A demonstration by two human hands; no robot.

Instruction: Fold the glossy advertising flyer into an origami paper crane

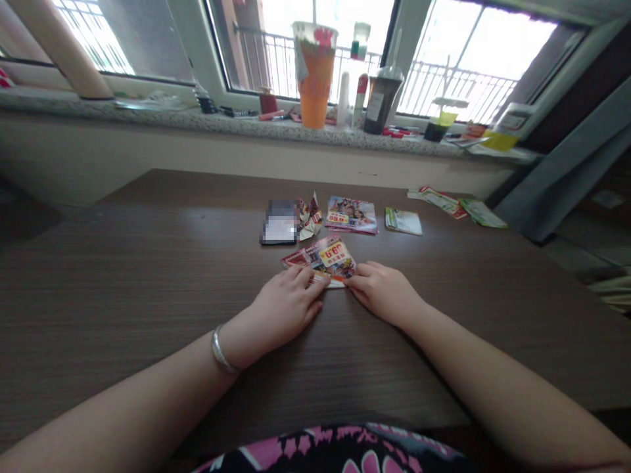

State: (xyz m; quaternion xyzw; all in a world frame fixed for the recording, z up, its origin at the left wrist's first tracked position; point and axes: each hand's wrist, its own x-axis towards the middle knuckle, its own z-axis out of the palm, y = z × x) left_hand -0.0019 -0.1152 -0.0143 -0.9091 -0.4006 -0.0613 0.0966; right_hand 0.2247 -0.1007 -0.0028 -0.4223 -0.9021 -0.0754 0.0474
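Note:
A colourful printed flyer (335, 255) with a folded lower edge lies on the table in front of me, its yellow price patch upside down. On its lower left part rests my left hand (288, 299), fingers stretched out over the paper and thumb apart on the tabletop. My right hand (382, 289) has its fingers closed at the flyer's lower right corner. A silver bangle circles my left wrist. Just beyond the flyer stands a folded paper piece (310, 220) with pointed tips. To its right is a stack of similar flyers (351, 215).
A phone (280, 222) lies left of the folded piece. Further right are a small paper stack (403, 221) and green-and-red leaflets (444, 202) on the table (148, 276). Along the windowsill (236, 125) stand an orange drink cup (315, 79), a dark drink cup (380, 102) and several small items.

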